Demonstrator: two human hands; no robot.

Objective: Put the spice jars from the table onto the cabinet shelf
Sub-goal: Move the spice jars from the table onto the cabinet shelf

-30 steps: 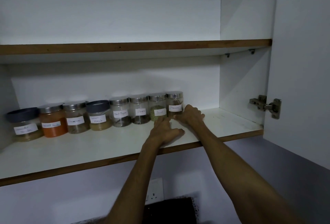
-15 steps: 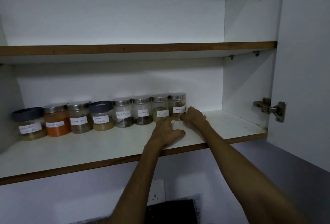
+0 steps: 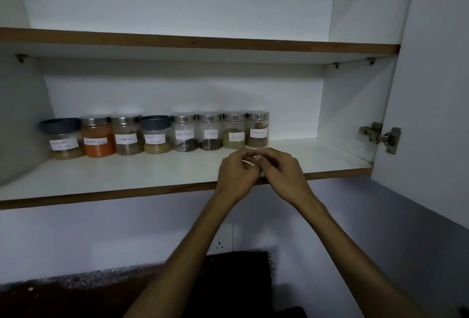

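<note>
Head view. Eight spice jars stand in one row along the back of the lower cabinet shelf, from near its left end to past the middle, each touching or just beside its neighbour. All are lidded and labelled. Contents run tan, orange powder, brown, pale yellow, dark peppercorns, dark cloves, green, brown. Left hand and right hand hover together over the shelf's front edge, short of the row, fingers loosely curled, grasping nothing. The cabinet door stands open at right. Upper shelf spans above. A wall socket sits below.
</note>
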